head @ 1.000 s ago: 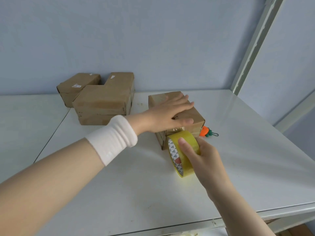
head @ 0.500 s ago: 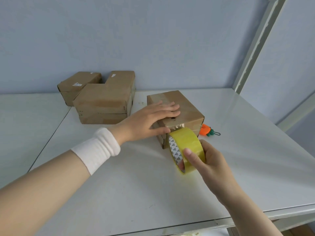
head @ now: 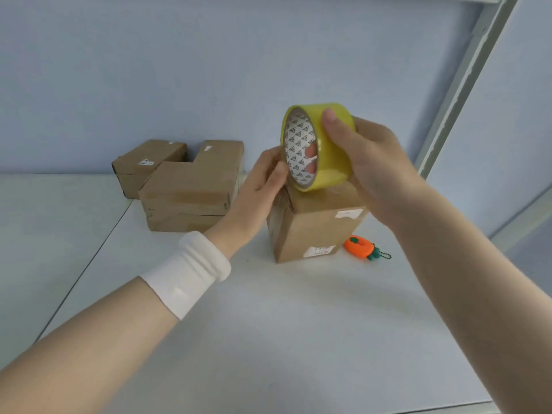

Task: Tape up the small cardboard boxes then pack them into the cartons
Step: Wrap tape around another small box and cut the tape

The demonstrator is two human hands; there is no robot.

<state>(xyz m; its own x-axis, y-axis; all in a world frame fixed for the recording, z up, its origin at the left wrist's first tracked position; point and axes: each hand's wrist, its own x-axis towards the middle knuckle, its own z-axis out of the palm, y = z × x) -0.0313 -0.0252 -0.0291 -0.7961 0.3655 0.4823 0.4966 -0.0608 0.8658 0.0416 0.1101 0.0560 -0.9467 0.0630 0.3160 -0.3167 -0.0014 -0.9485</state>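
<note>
With your right hand (head: 367, 162) pinching the tape roll (head: 337, 170) (thumb outside, fingers through the core) above the box (head: 313, 231) at 12 o'clock, tape may skew if your left hand (head: 257, 186), fingers hidden, slips.

- Left hand (head: 257, 189): fingertips hidden behind the tape roll (head: 331, 162). Whether they hold the box (head: 310, 231) or a tape end cannot be told.
- Right hand (head: 376, 168): fingers (head: 310, 150) inside the roll's core, seen only in part through its opening.
- Box: top face below the right fingers covered by the roll. The side at the left fingers is masked by that hand.
- Tape strand (head: 280, 203): clear film just below the left fingers, too faint to trace.
- Labels (head: 319, 251): print too small to read.
- Stacked boxes (head: 188, 189), beyond the left fingers: lower and rear ones partly hidden.
- Left forearm (head: 89, 339), right forearm (head: 478, 294): cut off by the picture's edges.
</note>
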